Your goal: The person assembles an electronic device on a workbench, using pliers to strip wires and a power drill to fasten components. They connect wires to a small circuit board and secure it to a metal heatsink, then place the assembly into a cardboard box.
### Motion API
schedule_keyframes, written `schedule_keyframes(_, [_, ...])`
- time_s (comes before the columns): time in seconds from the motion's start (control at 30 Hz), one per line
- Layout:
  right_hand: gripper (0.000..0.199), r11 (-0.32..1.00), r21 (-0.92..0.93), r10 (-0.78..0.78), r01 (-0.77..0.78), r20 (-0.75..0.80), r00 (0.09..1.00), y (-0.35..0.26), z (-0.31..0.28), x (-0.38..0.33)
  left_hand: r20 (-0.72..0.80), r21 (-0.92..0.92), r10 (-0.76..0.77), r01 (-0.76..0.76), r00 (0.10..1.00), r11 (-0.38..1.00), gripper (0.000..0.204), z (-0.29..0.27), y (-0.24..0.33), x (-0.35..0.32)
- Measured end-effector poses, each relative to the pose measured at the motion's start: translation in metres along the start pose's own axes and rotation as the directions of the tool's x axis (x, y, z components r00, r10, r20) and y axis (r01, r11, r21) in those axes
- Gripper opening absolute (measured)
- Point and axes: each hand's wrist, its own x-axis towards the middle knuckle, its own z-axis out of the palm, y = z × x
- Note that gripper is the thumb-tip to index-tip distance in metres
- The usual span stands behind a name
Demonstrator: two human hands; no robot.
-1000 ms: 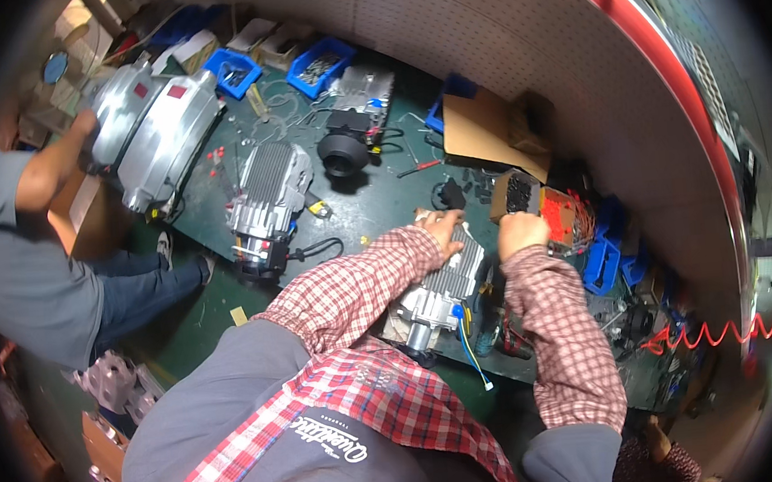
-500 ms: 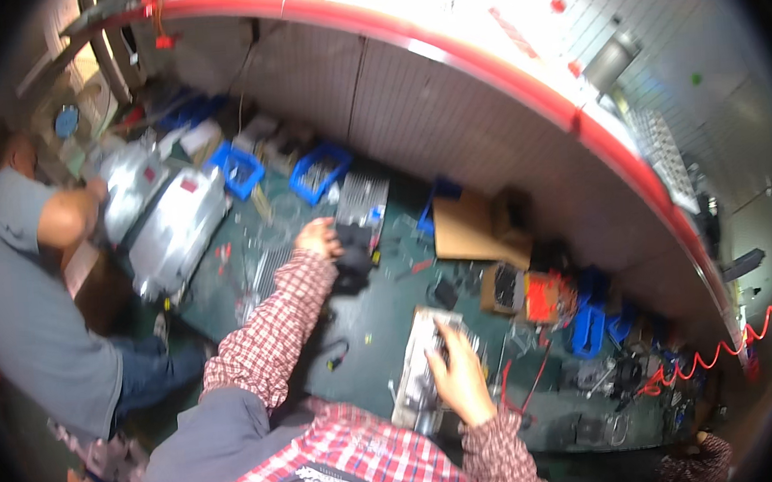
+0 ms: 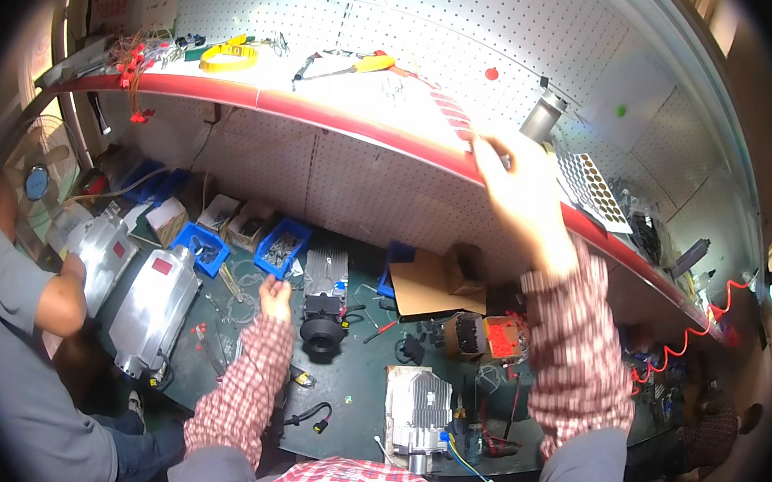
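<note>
My right hand (image 3: pixel 527 195) is raised to the lit shelf edge, thumb and fingertips closed at the lower end of a red-and-white striped label strip (image 3: pixel 452 116). My left hand (image 3: pixel 274 299) has curled fingers just in front of a blue bin (image 3: pixel 267 263) of small metal parts; whatever it holds is hidden. Right of it lies a finned metal unit (image 3: pixel 326 268) with a round black blower (image 3: pixel 322 331). Nearer me a finned metal housing (image 3: pixel 419 406) rests on the bench, a blue-and-yellow wire lead (image 3: pixel 468 459) beside it.
A second blue bin (image 3: pixel 208 249) and two silver casings stand left, near a co-worker (image 3: pixel 36 350) in grey. Cardboard (image 3: pixel 430 285) and a box of red parts (image 3: pixel 503 335) are at right. The red-edged shelf (image 3: pixel 349 121) overhangs the bench, and a red coiled hose (image 3: pixel 684 337) hangs right.
My right hand has risen from the housing to the shelf edge. My left hand has left the black blower and moved toward the blue bin. The view has tilted up.
</note>
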Motion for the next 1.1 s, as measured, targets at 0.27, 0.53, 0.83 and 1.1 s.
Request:
schedule_keyframes(0.27, [0.039,0.659,-0.752,0.446,0.001,0.392,0.805,0.040,0.081,0.172,0.206,-0.209,0.001,0.043,0.979,0.977,0.053,-0.024,0.039,-0.137])
schedule_keyframes(0.53, [0.037,0.565,-0.824,0.429,-0.027,0.266,0.863,0.070,0.083,0.185,0.102,-0.197,-0.188,0.205,0.977,0.959,0.048,-0.083,0.027,-0.143])
schedule_keyframes(0.83, [0.029,0.962,-0.246,0.173,-0.121,0.201,0.964,0.105,0.033,0.159,0.193,-0.124,-0.186,0.212,0.963,0.969,0.046,-0.058,0.063,-0.144])
schedule_keyframes(1.1, [0.017,0.593,0.758,0.203,-0.274,0.188,0.961,0.070,-0.015,0.047,0.538,-0.204,0.082,0.035,0.839,0.978,0.031,0.050,0.153,-0.175])
